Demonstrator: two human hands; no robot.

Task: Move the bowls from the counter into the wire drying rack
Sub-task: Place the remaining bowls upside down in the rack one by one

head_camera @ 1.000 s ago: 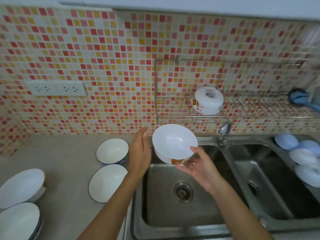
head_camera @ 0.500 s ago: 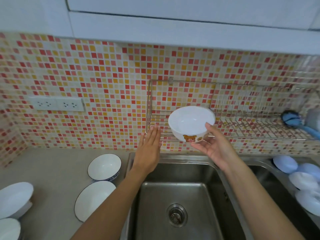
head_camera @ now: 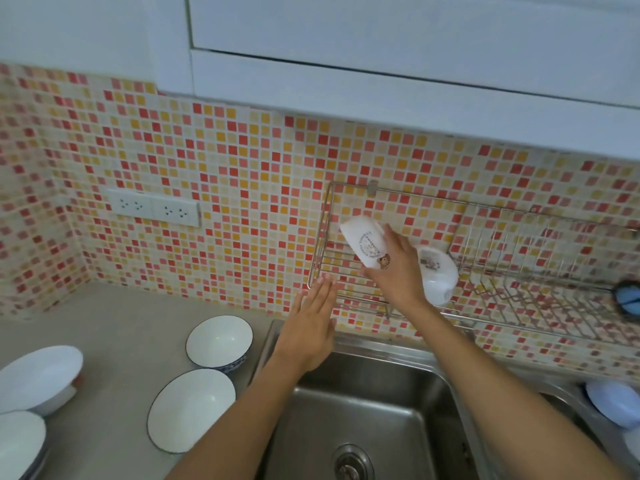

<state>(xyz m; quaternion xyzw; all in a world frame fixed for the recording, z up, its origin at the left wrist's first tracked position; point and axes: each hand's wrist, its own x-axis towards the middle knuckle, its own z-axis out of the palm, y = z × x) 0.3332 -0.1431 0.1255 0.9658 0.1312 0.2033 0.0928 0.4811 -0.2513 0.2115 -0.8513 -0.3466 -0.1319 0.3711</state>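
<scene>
Right grip: we see our right hand pinching the white bear-print bowl by its lower edge, thumb under and fingers spread over its foot; the bowl is tipped on its side with its base facing us.
Bowl's place: it sits inside the left end of the wire drying rack, at about 1 o'clock from the middle of our view; whether it touches the wires we cannot tell.
Second bowl: another white bowl lies overturned in the rack just at 3 o'clock of our right hand, partly hidden by it.
Left grip: our left hand is flat and spread, fingers together and pointing toward 1 o'clock, holding nothing; its fingertips are near the rack's lower left corner, above the sink's back edge.
Worktop: the grey worktop at 8 o'clock carries two blue-rimmed white bowls, the smaller bowl behind the larger bowl, close together beside the sink.
Far left: more white dishes are stacked at 9 o'clock, cut off by the frame's edge.
Sink: the steel sink lies at 6 o'clock under both our forearms.
Rack's right end: a blue brush head rests at 3 o'clock.
Wall: a white double socket sits at 10 o'clock on the mosaic tiles.
</scene>
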